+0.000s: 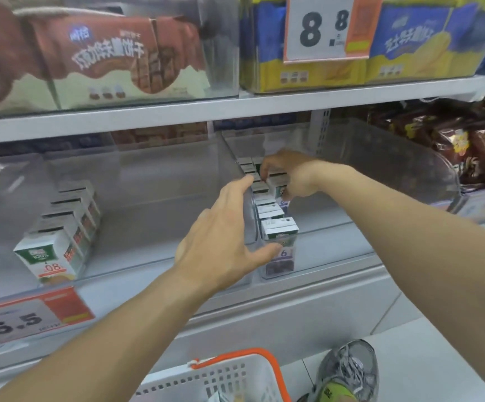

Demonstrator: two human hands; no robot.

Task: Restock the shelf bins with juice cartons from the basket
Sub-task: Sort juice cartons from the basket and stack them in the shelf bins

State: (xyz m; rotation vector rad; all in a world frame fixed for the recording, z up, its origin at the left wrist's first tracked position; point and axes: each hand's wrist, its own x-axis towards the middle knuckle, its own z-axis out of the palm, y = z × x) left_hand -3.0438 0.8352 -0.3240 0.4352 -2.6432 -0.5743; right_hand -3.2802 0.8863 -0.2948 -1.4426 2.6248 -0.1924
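Observation:
A row of purple-labelled juice cartons [279, 231] runs front to back along the left wall of a clear plastic shelf bin [380, 158]. My right hand [290, 175] reaches deep into that bin, and its curled fingers pinch a carton near the back of the row. My left hand [226, 236] lies open, with straight fingers against the bin's left wall beside the front cartons. Another clear bin [148, 181] on the left holds a row of orange-labelled cartons [61, 230]. A white basket [221, 378] with an orange handle sits below, near my shoe.
Above, a higher shelf carries biscuit packs [113, 56] and blue-yellow boxes [409, 39] behind an 8.8 price tag [322, 27]. Dark snack packets [467, 146] fill the bin at right. A 6.5 price tag [32, 314] hangs on the shelf edge. My shoe [348, 369] stands on the floor.

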